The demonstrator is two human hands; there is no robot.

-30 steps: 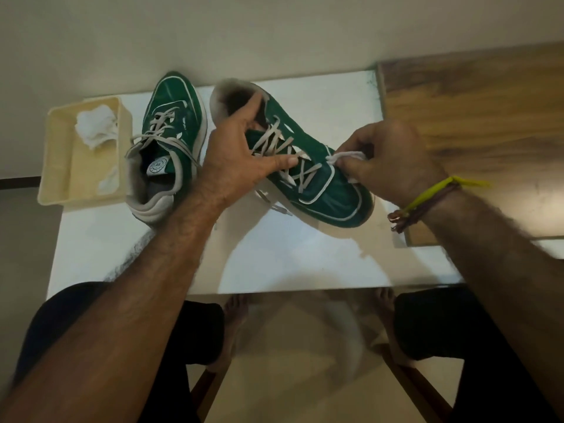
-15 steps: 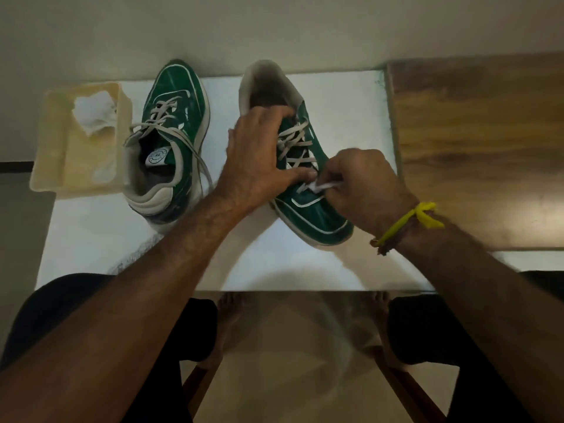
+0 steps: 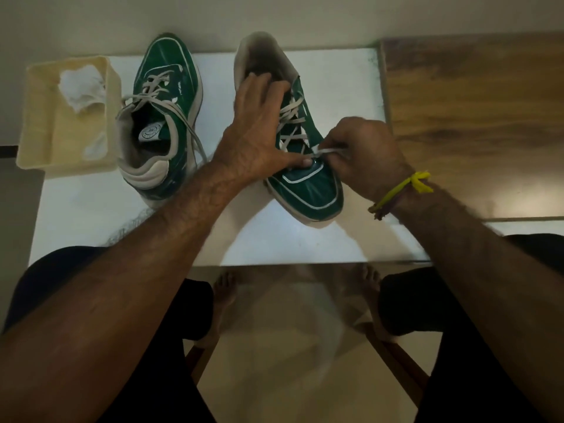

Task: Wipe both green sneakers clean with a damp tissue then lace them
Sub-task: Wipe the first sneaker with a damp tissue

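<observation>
Sneakers stood side by side on white table (image 3: 122, 221); left hand (image 3: 259, 138) lay flat, fingers straight, pressing right sneaker (image 3: 308, 184); right hand (image 3: 363, 157) pinched its lace (image 3: 326, 151); left sneaker (image 3: 161, 123) untouched.

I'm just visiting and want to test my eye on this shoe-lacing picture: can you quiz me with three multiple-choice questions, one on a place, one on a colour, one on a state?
1. Where is the crumpled tissue?
A. in the cream tray
B. inside a sneaker
C. on the wooden board

2. What colour is the band on the right wrist?
A. red
B. yellow
C. blue

3. What is the right hand doing?
A. resting flat on the table
B. holding the tissue
C. pinching a lace end

Answers:
1 A: the tissue lies in the tray left of both sneakers.
2 B: the band is yellow.
3 C: the right hand pinches the lace of the sneaker that the left hand steadies.
</observation>
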